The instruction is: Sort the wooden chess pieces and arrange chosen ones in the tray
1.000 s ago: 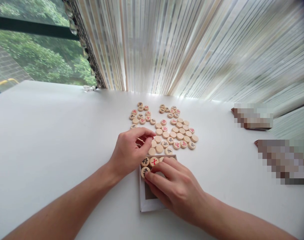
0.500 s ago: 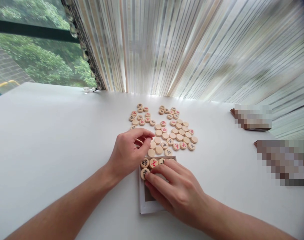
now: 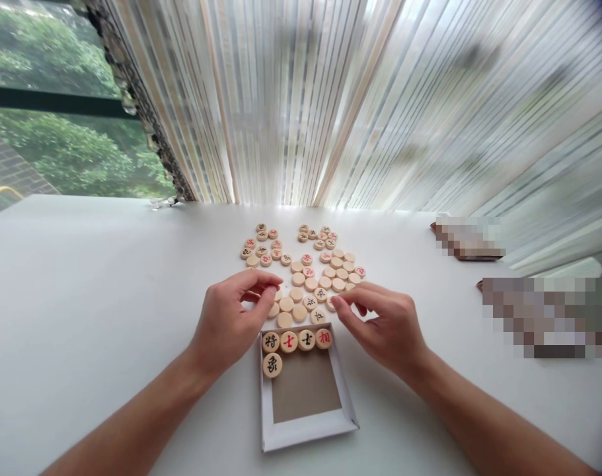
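My left hand (image 3: 231, 314) hovers over the left side of the loose wooden Chinese chess pieces (image 3: 299, 313), thumb and index fingertips close in a pinch; what they hold, if anything, is hidden. My right hand (image 3: 387, 324) reaches to the right side of the cluster, its thumb and fingers apart, the thumb tip at the edge of a red-marked piece (image 3: 331, 304). Pieces behind its fingers are covered. Between my forearms lies a shallow white box (image 3: 308, 433) with a row of marked pieces along its far side and a black-marked piece (image 3: 272, 365) below the row's left end.
More pieces, some face up with red or black characters (image 3: 262, 250), some blank side up (image 3: 337, 272), spread toward the curtain (image 3: 275, 99). Two blurred-out boxes (image 3: 472, 241) stand on the right of the white table (image 3: 107, 277). A window shows trees at left.
My right hand has left the box and moved up and right to the loose pieces, uncovering the box's contents. My left hand keeps its pinched pose. The view has tilted up slightly.
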Demonstrator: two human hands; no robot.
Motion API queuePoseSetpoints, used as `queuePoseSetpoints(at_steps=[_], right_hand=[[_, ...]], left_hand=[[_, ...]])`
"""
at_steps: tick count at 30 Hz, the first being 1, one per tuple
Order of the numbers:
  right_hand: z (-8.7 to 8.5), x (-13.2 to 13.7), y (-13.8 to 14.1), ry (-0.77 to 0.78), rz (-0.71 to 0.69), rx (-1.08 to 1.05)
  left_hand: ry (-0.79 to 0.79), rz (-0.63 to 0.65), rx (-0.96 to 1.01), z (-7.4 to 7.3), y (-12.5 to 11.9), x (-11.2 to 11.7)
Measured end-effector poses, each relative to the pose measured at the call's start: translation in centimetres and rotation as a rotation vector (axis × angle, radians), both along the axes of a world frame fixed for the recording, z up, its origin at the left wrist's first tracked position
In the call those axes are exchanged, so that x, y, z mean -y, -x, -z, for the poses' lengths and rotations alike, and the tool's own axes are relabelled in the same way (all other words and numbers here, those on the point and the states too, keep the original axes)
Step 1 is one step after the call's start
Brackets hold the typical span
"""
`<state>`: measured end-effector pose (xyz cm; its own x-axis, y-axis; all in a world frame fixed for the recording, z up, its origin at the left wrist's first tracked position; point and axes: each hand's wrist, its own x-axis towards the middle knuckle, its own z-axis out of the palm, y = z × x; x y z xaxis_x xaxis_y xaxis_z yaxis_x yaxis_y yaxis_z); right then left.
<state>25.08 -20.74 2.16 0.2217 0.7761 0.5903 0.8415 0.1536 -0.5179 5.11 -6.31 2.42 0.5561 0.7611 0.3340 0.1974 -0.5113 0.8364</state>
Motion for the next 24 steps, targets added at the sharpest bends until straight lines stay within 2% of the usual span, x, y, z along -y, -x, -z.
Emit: queuePoseSetpoints(at_steps=[4, 8, 11, 16, 18, 21, 24], right_hand=[[0.6, -0.9, -2.3, 0.081, 0.153, -0.209], [1.0, -1.5, -4.0, 0.093, 0.223, -0.292], [1.2, -1.8, -5.2, 0.101, 0.261, -0.346], [1.5, -2.0, -7.1, 0.114, 0.29, -0.42], [1.7, -2.1, -7.5, 0.115, 0.298, -0.44], [1.9, -2.2, -7.8, 0.11, 0.302, -0.462], [2.0, -2.3, -7.8, 0.108, 0.291, -0.477]], left_hand=[[0.036, -0.041, 0.013, -0.1, 0.2, -0.7], [0.082, -0.071, 0.086, -0.8, 0.3, -1.5], [0.07, -0.083, 0.116, -2.1, 0.2, -2.1], [0.05, -0.038, 0.117, -5.5, 0.0, -2.8], [0.008, -0.027, 0.101, -6.1, -0.1, -3.2], [-0.053, -0.059, 0.089, -5.0, -0.1, -3.8], [-0.045, -0.091, 0.112, -2.3, 0.0, -4.1]])
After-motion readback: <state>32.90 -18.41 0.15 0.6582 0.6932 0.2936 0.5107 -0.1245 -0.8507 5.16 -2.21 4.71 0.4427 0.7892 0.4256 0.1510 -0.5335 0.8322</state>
